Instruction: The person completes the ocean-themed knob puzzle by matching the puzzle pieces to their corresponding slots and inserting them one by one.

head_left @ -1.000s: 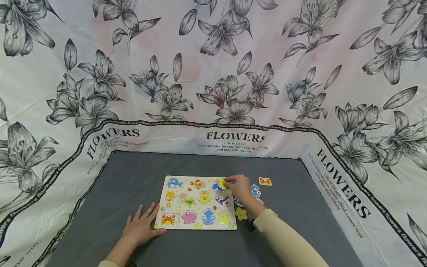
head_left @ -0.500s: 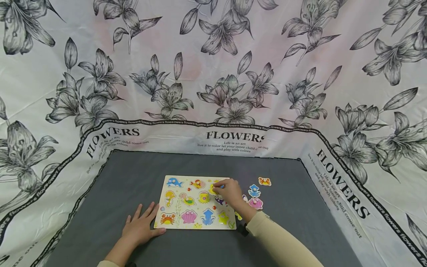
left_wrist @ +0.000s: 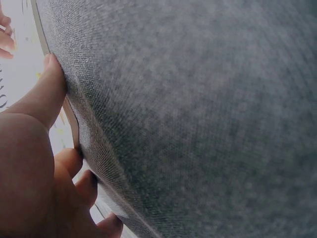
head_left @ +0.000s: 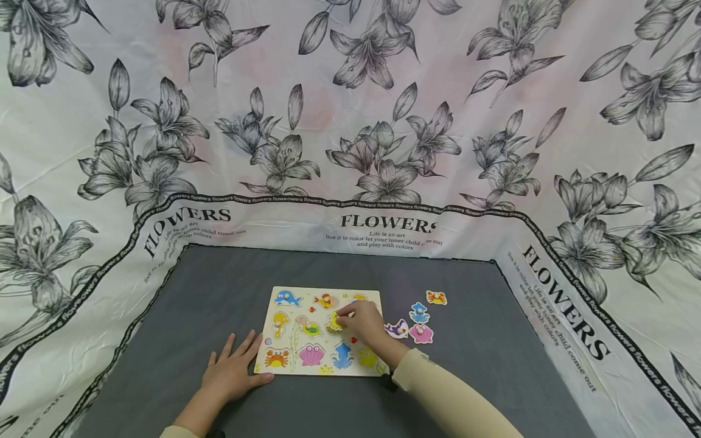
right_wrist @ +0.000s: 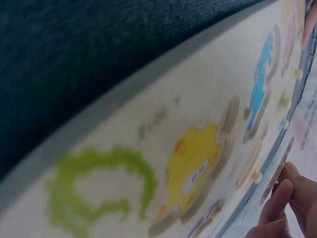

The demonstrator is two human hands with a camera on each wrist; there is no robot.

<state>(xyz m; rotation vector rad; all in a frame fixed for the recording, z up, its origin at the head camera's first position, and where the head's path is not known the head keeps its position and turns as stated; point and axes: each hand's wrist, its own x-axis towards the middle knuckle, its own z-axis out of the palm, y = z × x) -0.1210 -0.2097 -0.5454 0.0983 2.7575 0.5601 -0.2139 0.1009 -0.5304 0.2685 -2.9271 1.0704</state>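
My right hand [head_left: 366, 325] pinches a yellow puzzle piece [head_left: 333, 322] between thumb and fingers, over the octopus spot of the wooden sea-animal puzzle board [head_left: 290, 359]. The right wrist view catches that piece edge-on [right_wrist: 275, 173], tilted near the fingertips, with the star recess [right_wrist: 193, 168] and blue squid recess [right_wrist: 260, 82] closer by. My left hand [head_left: 227, 372] lies with spread fingers at the board's left edge. Its thumb reaches along the near left corner, and the left wrist view has the fingertips [left_wrist: 69, 161] against the board's side.
Right of the board lie loose knobbed pieces: an orange crab [head_left: 436, 297], a blue squid [head_left: 419, 312], a pink shell [head_left: 421, 333] and a purple whale [head_left: 397, 329]. A grey cloth [head_left: 219, 274] covers the table. Flower-printed fabric [head_left: 383, 152] hangs around it.
My right hand has carried the yellow piece left and nearer, from the board's top right corner to the octopus spot. The loose yellow star is now hidden by the right arm. My left hand stays put.
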